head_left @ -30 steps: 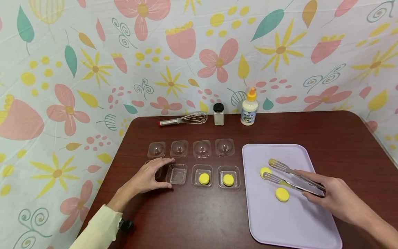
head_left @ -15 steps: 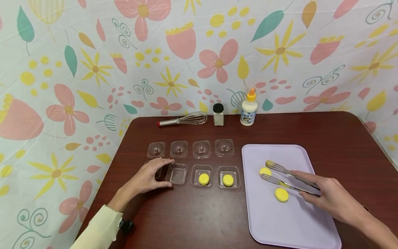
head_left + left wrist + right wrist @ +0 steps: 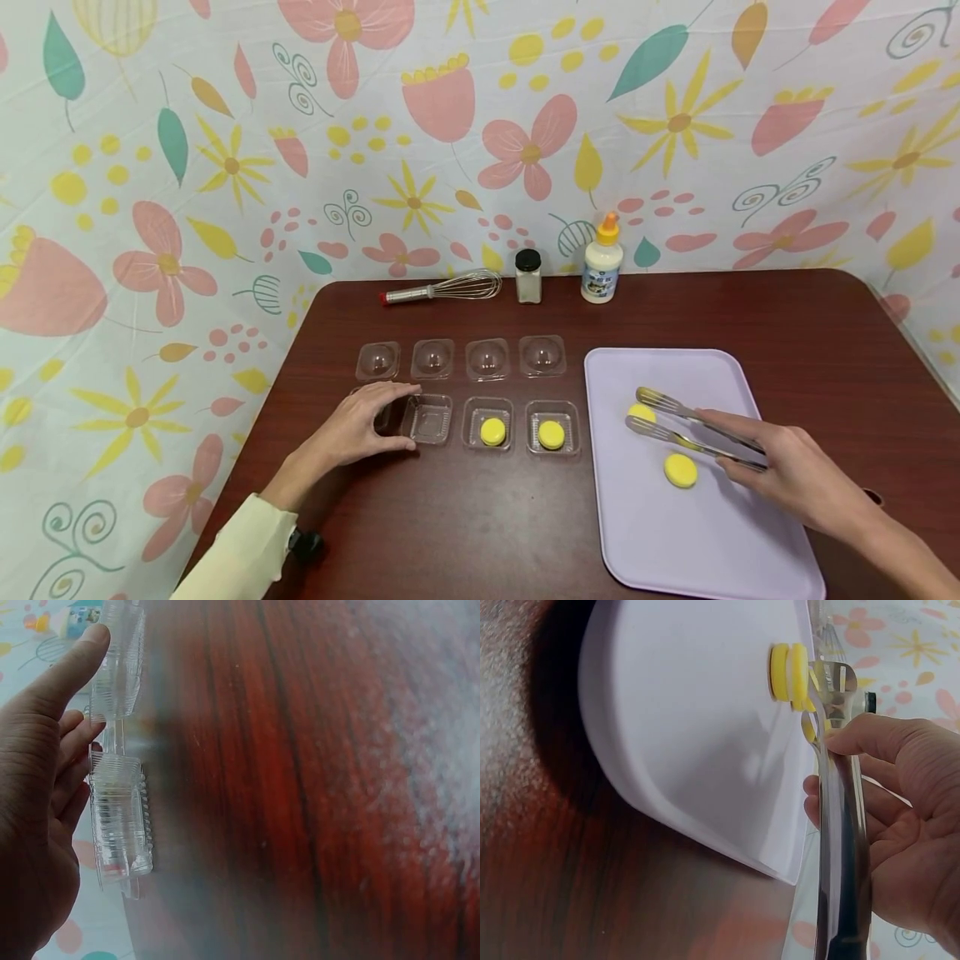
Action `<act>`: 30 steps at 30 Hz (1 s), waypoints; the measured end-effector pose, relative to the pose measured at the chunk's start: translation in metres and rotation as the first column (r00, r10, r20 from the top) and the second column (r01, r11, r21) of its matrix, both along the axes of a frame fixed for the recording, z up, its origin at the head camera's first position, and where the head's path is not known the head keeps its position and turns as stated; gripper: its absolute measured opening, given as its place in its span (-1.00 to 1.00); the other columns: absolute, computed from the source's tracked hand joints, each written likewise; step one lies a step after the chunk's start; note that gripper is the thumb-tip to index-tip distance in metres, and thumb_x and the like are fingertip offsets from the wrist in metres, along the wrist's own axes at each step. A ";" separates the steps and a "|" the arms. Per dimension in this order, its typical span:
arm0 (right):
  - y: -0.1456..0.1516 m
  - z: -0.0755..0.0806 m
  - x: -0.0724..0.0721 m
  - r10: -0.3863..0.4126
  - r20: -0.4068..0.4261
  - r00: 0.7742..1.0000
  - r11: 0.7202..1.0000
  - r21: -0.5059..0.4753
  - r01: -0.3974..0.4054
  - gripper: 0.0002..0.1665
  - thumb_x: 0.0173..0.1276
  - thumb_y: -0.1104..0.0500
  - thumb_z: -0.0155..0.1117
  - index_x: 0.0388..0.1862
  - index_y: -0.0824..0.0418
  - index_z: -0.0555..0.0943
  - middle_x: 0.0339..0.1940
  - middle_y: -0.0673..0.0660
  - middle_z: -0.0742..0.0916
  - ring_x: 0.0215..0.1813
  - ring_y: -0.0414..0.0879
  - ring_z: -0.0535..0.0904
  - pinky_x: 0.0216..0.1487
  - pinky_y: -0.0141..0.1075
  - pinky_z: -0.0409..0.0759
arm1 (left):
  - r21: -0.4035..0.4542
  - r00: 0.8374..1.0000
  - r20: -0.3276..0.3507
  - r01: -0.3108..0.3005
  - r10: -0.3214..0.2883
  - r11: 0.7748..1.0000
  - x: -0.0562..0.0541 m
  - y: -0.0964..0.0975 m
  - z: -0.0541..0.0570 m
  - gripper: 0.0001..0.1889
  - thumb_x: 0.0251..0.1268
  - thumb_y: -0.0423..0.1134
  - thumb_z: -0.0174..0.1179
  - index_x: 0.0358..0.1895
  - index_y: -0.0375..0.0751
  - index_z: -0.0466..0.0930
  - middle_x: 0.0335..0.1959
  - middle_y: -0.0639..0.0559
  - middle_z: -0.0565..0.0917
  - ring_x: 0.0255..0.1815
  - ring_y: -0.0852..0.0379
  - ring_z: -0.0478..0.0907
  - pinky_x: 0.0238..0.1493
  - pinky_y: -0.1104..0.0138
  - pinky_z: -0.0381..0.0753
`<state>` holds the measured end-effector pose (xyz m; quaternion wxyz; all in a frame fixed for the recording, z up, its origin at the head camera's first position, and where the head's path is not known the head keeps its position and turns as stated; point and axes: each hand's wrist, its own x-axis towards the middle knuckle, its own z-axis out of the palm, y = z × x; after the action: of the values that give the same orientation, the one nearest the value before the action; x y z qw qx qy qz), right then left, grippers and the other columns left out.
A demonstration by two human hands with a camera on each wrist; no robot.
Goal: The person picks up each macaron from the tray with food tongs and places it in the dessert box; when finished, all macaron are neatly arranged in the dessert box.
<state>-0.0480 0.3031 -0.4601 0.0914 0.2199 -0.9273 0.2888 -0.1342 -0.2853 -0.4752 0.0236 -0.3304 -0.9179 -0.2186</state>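
My right hand (image 3: 798,467) grips metal tongs (image 3: 701,442) over the lilac tray (image 3: 697,550). The slotted tips of the tongs stand apart, on both sides of the rear yellow macaron (image 3: 641,412), which they partly cover in the head view. A second yellow macaron (image 3: 680,471) lies just in front on the tray. My left hand (image 3: 356,425) rests by the row of clear plastic boxes, fingers and thumb spread at the left end of a bare box (image 3: 429,419). Another box is mostly hidden under that hand. Two boxes each hold a macaron (image 3: 492,431).
Several clear domed lids (image 3: 487,358) lie in a row behind the boxes. Along the back stand a whisk (image 3: 442,289) lying flat, a black-capped jar (image 3: 528,275) and a white bottle (image 3: 601,262) with an orange tip. A patterned cloth hangs behind the table.
My right hand has shifted a little to the left with the tongs, bringing their tips farther over the rear macaron. My left hand stays in place.
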 end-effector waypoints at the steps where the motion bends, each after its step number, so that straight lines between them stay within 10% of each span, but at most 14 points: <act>1: 0.000 0.000 0.000 -0.001 -0.002 1.000 1.000 0.004 0.001 -0.08 -0.14 0.49 0.73 0.31 0.17 0.71 0.07 0.21 0.81 -0.20 -0.33 0.57 -0.35 -0.57 0.40 | 0.000 1.000 -0.001 0.000 0.000 1.000 0.000 0.000 0.000 -0.11 -0.01 0.11 0.69 0.46 -0.06 0.58 0.35 -0.03 0.66 0.41 -0.21 0.53 0.41 -0.18 0.46; 30: -0.002 0.001 -0.004 0.025 -0.031 0.999 1.000 0.002 -0.025 -0.15 -0.12 0.52 0.70 0.25 0.17 0.75 0.03 0.15 0.84 -0.22 -0.35 0.54 -0.36 -0.56 0.38 | 0.016 0.998 -0.061 0.016 -0.015 1.000 0.001 0.001 -0.003 -0.10 -0.08 0.13 0.71 0.42 -0.04 0.61 0.28 -0.01 0.70 0.34 -0.15 0.58 0.36 -0.16 0.50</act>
<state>-0.0524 0.3013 -0.4589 0.1018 0.2358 -0.9233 0.2857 -0.1333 -0.2846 -0.4785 0.0527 -0.3439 -0.9123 -0.2161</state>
